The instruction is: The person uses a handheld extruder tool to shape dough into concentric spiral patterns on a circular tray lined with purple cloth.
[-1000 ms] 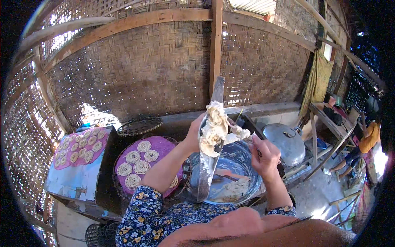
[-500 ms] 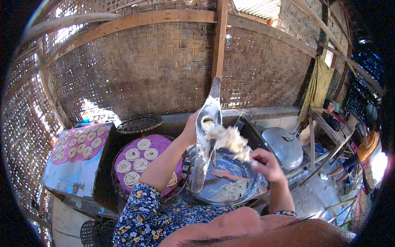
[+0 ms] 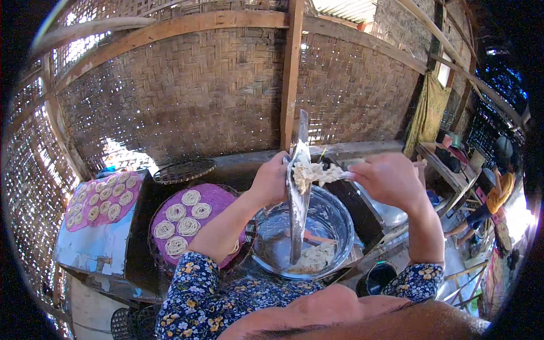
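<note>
My left hand (image 3: 270, 183) is closed around a long wooden press (image 3: 298, 218) coated in white paste, held upright and now nearly edge-on. A lumpy strand of pale sticky dough (image 3: 322, 173) stretches from the press's opening to my right hand (image 3: 392, 180). The right fingers are closed at the dough's outer end; whether they also hold a tool I cannot make out. Below both hands stands a wide basin (image 3: 348, 241), its inside smeared with paste. More dough (image 3: 316, 259) lies at its near side, beside a flat reddish-brown piece (image 3: 317, 238).
Left of the basin, a round tray with purple cloth (image 3: 165, 198) bears several noodle coils. Further left, coils lie on pink cloth over a blue box (image 3: 90, 249). A metal pot (image 3: 391, 214) and dark bucket (image 3: 381, 276) stand right. Another person (image 3: 497, 194) is at far right.
My right hand has risen and turned, its back now showing. The dough is drawn out thinner against the press. The press has turned from showing its hole to nearly edge-on.
</note>
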Demonstrator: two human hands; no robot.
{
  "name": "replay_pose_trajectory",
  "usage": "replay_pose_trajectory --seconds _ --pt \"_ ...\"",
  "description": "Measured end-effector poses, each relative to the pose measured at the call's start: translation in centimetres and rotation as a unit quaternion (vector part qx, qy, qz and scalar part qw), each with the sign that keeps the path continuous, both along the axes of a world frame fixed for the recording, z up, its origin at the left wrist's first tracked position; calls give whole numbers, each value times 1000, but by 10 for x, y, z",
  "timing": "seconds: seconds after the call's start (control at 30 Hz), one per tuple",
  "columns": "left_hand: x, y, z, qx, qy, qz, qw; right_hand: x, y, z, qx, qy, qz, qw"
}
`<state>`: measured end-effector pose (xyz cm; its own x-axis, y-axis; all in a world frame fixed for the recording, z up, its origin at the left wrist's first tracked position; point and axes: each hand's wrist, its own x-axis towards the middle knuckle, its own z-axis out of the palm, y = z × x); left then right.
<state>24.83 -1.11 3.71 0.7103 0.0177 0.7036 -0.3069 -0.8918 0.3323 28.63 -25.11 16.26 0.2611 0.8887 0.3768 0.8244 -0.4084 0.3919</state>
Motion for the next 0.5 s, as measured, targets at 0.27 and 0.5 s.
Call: replay_pose_trajectory --seconds 0.27,0.5 --pt "1 2 3 -105 -35 -42 993 -21 49 -42 12 -254 164 953" --pt "-7 31 -1 -160 -43 -31 986 -3 0 -11 210 -202 230 929"
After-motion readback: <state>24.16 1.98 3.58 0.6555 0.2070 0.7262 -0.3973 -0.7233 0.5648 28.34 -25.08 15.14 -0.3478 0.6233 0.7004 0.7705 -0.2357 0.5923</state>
